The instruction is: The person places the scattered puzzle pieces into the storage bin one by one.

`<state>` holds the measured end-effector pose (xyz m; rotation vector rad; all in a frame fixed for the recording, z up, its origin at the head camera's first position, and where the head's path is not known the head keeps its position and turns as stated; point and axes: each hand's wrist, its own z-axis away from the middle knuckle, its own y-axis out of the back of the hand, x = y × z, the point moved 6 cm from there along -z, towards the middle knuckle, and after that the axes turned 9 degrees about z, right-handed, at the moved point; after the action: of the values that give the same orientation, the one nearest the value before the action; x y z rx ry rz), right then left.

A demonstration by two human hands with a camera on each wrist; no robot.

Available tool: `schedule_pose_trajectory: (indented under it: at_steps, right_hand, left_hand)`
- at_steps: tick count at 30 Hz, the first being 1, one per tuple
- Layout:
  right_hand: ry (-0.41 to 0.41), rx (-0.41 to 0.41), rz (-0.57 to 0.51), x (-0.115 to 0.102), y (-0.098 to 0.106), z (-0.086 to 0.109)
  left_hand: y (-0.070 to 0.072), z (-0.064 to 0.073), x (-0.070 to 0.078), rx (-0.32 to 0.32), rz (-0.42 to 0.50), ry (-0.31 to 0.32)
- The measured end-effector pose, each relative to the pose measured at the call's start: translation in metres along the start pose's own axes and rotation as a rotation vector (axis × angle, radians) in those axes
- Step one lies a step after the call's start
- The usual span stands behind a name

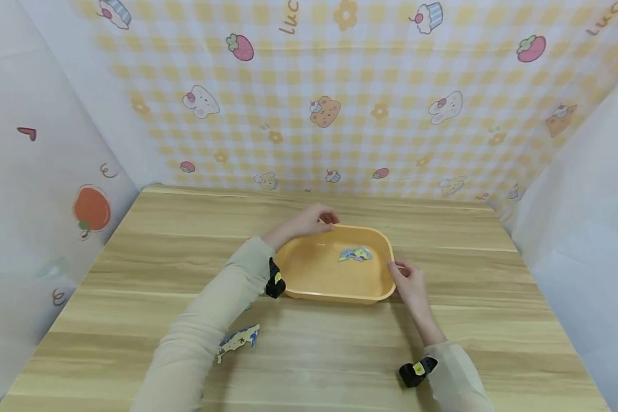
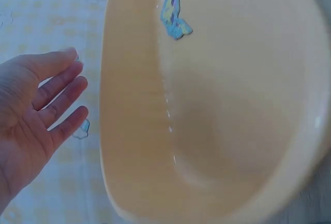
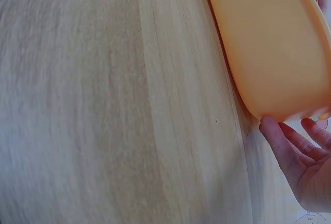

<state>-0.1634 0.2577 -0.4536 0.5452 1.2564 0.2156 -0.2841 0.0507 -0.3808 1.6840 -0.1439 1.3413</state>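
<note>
A shallow yellow-orange plastic basin (image 1: pixel 309 296) rests on the wooden table. One flat, irregular blue-and-yellow piece (image 1: pixel 356 254) lies on its floor. At the far rim is my left hand (image 1: pixel 314 220). In the left wrist view that hand (image 2: pixel 39 97) has loosely spread fingers, apart from the basin wall and holding nothing. My right hand (image 1: pixel 411 281) is at the basin's right end. In the right wrist view, the thumb of that hand (image 3: pixel 305 167) touches the basin's outside, with the other fingers beside it, loosely bent.
A flat cream-and-blue cutout piece (image 1: pixel 238 340) lies on the table (image 1: pixel 329 355), beside my left sleeve. Bits of something pale blue and something red show at that arm's edge, mostly hidden. A yellow checked cloth (image 1: pixel 288 143) hangs behind the table.
</note>
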Motion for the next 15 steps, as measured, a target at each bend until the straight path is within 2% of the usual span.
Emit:
schedule_pose_trajectory:
  at_steps: [5, 11, 15]
  right_hand:
    - [0.006, 0.008, 0.002, 0.001, 0.002, 0.0]
    - [0.017, 0.011, 0.008, 0.001, 0.001, 0.001]
    - [0.012, 0.006, -0.005, 0.0, 0.0, 0.001]
  left_hand:
    - [0.014, 0.011, -0.008, 0.05, -0.01, 0.02]
    - [0.033, 0.03, -0.022, 0.137, 0.071, 0.022]
    - [0.045, 0.043, -0.033, 0.182, 0.1, 0.05]
